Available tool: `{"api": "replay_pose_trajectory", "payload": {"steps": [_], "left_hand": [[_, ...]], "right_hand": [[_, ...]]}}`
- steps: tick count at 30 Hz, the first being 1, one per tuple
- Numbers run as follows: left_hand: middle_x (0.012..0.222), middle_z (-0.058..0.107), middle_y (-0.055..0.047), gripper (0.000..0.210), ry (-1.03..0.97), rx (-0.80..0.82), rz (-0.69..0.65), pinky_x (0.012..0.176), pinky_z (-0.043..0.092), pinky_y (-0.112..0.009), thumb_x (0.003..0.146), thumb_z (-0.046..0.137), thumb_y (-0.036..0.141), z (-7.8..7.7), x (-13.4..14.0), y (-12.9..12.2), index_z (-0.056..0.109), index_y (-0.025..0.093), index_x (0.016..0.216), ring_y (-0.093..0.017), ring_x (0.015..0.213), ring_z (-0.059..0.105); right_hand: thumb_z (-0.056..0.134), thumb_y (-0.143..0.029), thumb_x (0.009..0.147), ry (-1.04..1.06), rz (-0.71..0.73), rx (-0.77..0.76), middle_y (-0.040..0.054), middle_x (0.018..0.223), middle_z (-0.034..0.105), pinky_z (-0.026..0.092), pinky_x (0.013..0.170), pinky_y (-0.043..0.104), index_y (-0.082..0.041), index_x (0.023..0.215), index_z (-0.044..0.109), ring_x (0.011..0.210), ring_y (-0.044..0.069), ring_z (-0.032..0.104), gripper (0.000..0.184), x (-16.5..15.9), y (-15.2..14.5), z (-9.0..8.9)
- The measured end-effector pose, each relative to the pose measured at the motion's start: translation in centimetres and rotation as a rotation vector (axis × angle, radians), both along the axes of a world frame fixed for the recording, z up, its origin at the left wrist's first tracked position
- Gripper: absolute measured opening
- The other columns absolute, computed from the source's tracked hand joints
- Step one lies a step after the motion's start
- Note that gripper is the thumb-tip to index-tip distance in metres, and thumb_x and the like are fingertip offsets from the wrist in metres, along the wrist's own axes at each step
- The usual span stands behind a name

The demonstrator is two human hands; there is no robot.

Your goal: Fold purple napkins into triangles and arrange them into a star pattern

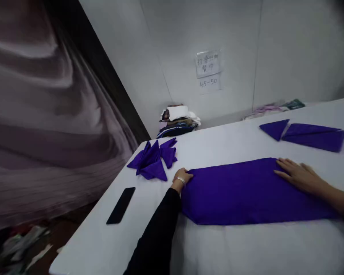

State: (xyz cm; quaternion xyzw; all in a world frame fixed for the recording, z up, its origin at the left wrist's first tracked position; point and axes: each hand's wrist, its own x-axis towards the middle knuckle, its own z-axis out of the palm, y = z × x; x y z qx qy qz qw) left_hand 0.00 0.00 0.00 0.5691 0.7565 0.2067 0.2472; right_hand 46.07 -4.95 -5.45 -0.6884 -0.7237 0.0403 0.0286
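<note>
We find the cloth (pixel 246 194) lying flat at lower centre to lower right of the frame, its long side running across the table (pixel 218 248).

Left hand (pixel 182 175): at the cloth's upper left corner, fingers curled close together with their tips on the edge; we cannot tell whether the fabric is pinched between thumb and fingers. Right hand (pixel 299 175): laid palm down near the upper right edge, fingers extended, a gap showing below the upper ones. We judge that the two contacts, well apart, keep the upper edge taut and the layer smooth.

Folded pieces (pixel 150 162) sit left of centre, a triangle (pixel 275 129) and a strip (pixel 315 136) at upper right; we take these positions as keeping them off the working area. The phone (pixel 120 206) lies near the table's left edge, apart from the sleeve (pixel 157 233).

Edges and room: we see white tabletop along the cloth's lower side, and more between its upper edge and the far rim, where a pile (pixel 179 120) rises behind. Sideways room looks tighter on the left: the folded pieces lie just beyond the left hand.
</note>
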Motion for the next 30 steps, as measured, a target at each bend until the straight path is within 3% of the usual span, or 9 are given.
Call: {"api": "replay_pose_trajectory", "payload": {"steps": [4,11,15,20,23,26,28,30], "left_hand": [[0.062,0.062,0.002,0.023,-0.049,-0.002,-0.039,0.06,0.041,-0.023,0.053,0.077,0.025,0.3,-0.5,-0.1,0.06,0.016,0.066,-0.017,0.071,0.06],[0.065,0.057,0.005,0.017,-0.11,0.073,-0.029,0.058,0.045,-0.025,0.08,0.061,0.028,-0.4,-1.4,-0.2,0.056,0.014,0.072,-0.008,0.057,0.054],[0.062,0.055,0.005,0.014,-0.015,0.152,0.008,0.059,0.042,-0.024,0.075,0.064,0.025,-1.1,-1.2,-0.5,0.056,0.016,0.069,-0.01,0.06,0.053],[0.061,0.058,0.003,0.012,0.101,0.194,-0.041,0.061,0.04,-0.025,0.071,0.062,0.027,-0.8,-1.1,-0.6,0.059,0.019,0.064,-0.015,0.065,0.056],[0.073,0.065,-0.003,0.013,0.156,0.198,-0.065,0.066,0.043,-0.028,0.071,0.06,0.028,-0.2,-1.4,-0.4,0.063,0.017,0.077,-0.02,0.073,0.061],[0.1,0.064,-0.011,0.032,0.209,0.247,-0.071,0.08,0.044,-0.034,0.075,0.055,0.031,0.5,-0.9,-1.0,0.059,0.014,0.102,-0.025,0.095,0.059],[0.116,0.057,-0.014,0.041,0.258,0.317,-0.107,0.091,0.039,-0.037,0.079,0.05,0.033,0.6,0.2,-1.9,0.054,0.012,0.114,-0.026,0.109,0.051],[0.124,0.053,-0.015,0.045,0.33,0.389,-0.223,0.098,0.034,-0.038,0.082,0.046,0.036,0.4,1.8,-3.1,0.05,0.012,0.119,-0.025,0.117,0.045]], "right_hand": [[0.012,-0.058,0.081,0.011,0.047,0.002,0.0109,0.143,0.032,0.018,0.105,0.053,-0.017,0.128,0.046,0.133,0.028,0.022,0.071,-0.4,-0.6,1.1],[0.019,-0.056,0.082,0.055,0.04,0.047,0.0113,0.142,0.034,0.02,0.103,0.054,-0.017,0.131,0.042,0.133,0.028,0.022,0.067,0.2,0.0,-0.1],[0.02,-0.054,0.084,0.057,0.032,0.069,0.0117,0.144,0.029,0.019,0.104,0.053,-0.015,0.136,0.036,0.134,0.028,0.02,0.067,0.3,0.2,-0.7],[0.022,-0.056,0.085,0.078,0.002,0.055,0.0104,0.146,0.027,0.015,0.106,0.053,-0.015,0.139,0.031,0.134,0.027,0.019,0.067,-0.1,0.0,0.3],[0.022,-0.057,0.086,0.109,-0.019,-0.012,0.0099,0.146,0.025,0.015,0.106,0.052,-0.017,0.139,0.031,0.135,0.026,0.018,0.067,-0.2,0.3,1.6],[0.022,-0.058,0.086,0.141,-0.054,-0.057,0.0111,0.147,0.022,0.015,0.106,0.053,-0.018,0.139,0.029,0.135,0.026,0.015,0.067,-1.5,0.2,3.3],[0.024,-0.061,0.085,0.154,0.023,-0.032,0.012,0.148,0.019,0.012,0.107,0.053,-0.017,0.14,0.027,0.136,0.027,0.013,0.07,-3.8,-0.3,4.4],[0.025,-0.063,0.085,0.2,0.188,-0.034,0.0115,0.148,0.019,0.008,0.108,0.052,-0.016,0.141,0.025,0.136,0.027,0.011,0.073,-7.0,-1.2,5.0]]}}
